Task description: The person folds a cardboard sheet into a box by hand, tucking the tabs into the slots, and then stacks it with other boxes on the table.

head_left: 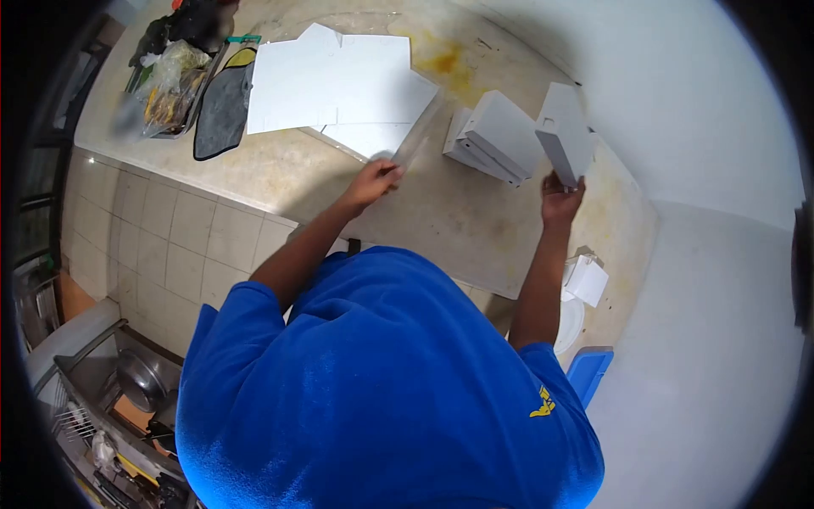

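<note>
White flat cardboard sheets (331, 81) lie stacked on the table, left of centre. Below their lower right corner is my left hand (375, 182), its fingers closed; whether it grips the sheet edge or something else is too small to tell. My right hand (562, 199) holds the lower end of a white folded box (566, 131), which is tilted up above the table at the right. Between the two hands, several white folded boxes (500, 136) lean together in a small pile.
A dark grey mat (222, 110) and a tray with plastic bags (174, 93) are at the upper left. A small white box (587, 280), a white plate (570, 327) and a blue tray (589, 373) are at the right. The wall (721, 288) borders the table.
</note>
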The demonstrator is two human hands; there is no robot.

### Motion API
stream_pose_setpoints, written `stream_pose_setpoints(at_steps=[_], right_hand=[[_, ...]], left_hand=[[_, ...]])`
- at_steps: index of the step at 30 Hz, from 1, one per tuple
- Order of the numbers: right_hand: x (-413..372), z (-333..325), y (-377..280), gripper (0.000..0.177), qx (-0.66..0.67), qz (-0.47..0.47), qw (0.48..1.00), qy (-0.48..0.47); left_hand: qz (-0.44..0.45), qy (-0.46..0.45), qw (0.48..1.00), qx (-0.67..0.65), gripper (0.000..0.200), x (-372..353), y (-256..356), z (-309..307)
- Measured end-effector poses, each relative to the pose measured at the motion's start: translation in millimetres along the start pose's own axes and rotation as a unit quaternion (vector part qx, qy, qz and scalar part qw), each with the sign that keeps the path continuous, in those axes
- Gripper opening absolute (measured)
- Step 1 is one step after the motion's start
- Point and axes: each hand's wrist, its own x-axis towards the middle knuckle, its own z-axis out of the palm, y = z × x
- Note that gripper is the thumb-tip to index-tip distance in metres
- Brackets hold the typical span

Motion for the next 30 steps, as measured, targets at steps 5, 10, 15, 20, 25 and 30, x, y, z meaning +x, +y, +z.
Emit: stream_pose_setpoints(at_steps=[5,10,15,20,25,30], right_hand=[[26.1,8.6,19.1,0.068,-0.070,0.041,0.997,0.014],[23.4,25.9,20.5,0.061,-0.112,0.036,0.993,-0.002],[-8.9,26.8,15.0,0.063,-0.194,0.049,0.979,0.049],[23.5,-5.8,49.1,0.076,-0.240,-0.103,0.965,-0.024],[20.5,17.8,40.3,0.095,-0.180,0.086,0.980,0.019],[18.1,31.1,33.5,0.111,-0.160,0.190,0.965,-0.089]], left_hand=[[0.177,0.015,0.981,0.076,0.063,104.2,84.8,78.8],[0.254,0.027,0.954,0.157,0.055,139.2,114.1,119.8],[0.219,0.025,0.947,0.236,0.057,161.8,100.9,113.7],[0.047,-0.007,0.996,0.071,0.077,172.8,55.8,108.7],[-0.010,-0.104,0.993,0.054,0.079,163.3,59.0,99.9],[0.033,-0.153,0.987,0.037,0.077,155.3,76.0,97.9]])
